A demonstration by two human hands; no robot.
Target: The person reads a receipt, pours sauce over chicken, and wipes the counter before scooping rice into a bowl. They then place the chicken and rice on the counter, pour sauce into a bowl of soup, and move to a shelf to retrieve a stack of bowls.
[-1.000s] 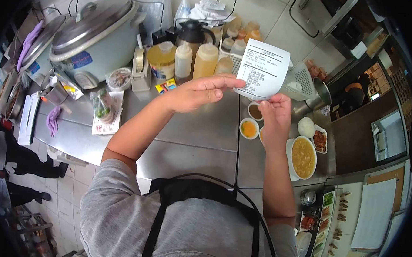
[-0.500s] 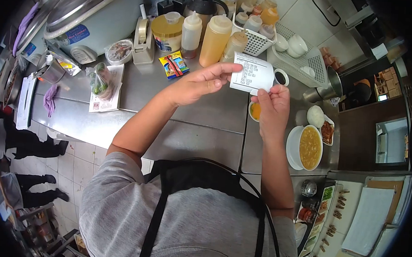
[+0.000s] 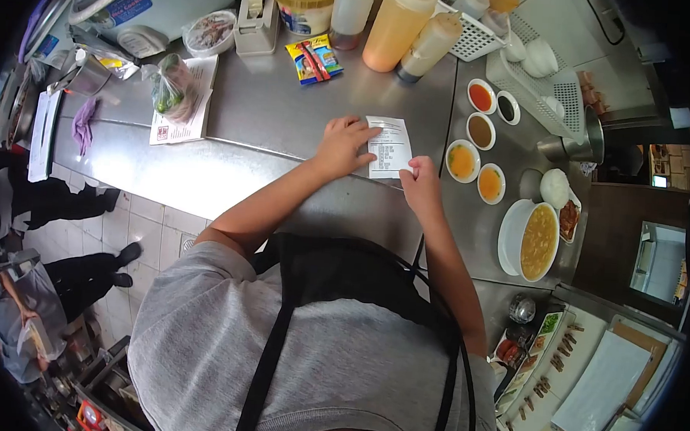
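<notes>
A printed white receipt (image 3: 390,149) lies flat on the steel counter (image 3: 265,102). My left hand (image 3: 345,147) rests at its left edge, fingers spread with the tips on the paper. At the lower right corner of the receipt is my right hand (image 3: 422,184), its fingers curled; whether they pinch the paper is too small to tell. Just right of it stand small cups of orange sauce (image 3: 462,161), brown sauce (image 3: 481,131) and red sauce (image 3: 481,98). A yellow and blue packet (image 3: 314,59) lies above my left hand.
A large bowl of soup (image 3: 539,241) and a ball of rice (image 3: 554,187) stand at the right. Squeeze bottles (image 3: 398,27) and a white basket (image 3: 469,35) line the back. A bagged vegetable (image 3: 177,90) lies left on papers. Two people stand at the far left.
The receipt has come down from the air onto the counter, and both hands have lowered with it. The camera view has shifted, showing several sauce cups that were covered before.
</notes>
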